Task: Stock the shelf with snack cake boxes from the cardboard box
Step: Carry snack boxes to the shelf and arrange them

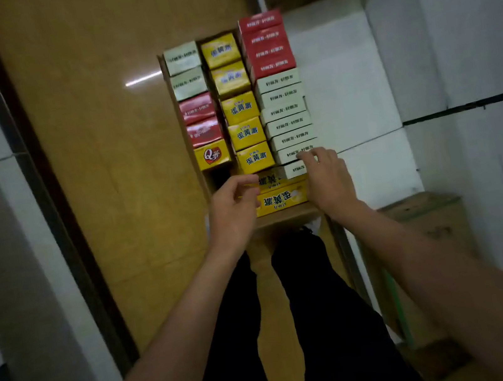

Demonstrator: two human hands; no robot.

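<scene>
Glossy rectangular yellow box [281,200] sits nearest in the cardboard box [287,216], between both hands: left hand [234,213] loosely curled, empty; right hand [328,181] fingers relaxed against its right end.

Your forearms are bare, no sleeves, watch or rings showing. Your left hand [233,208] sits at 11 o'clock of centre, your right hand [327,178] at 1 o'clock. At 6 o'clock, you wear plain black trousers [331,326], loose and unmarked.

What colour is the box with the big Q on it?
The Q box is yellow, with a red patch behind the white Q. The head view shows it.
</scene>
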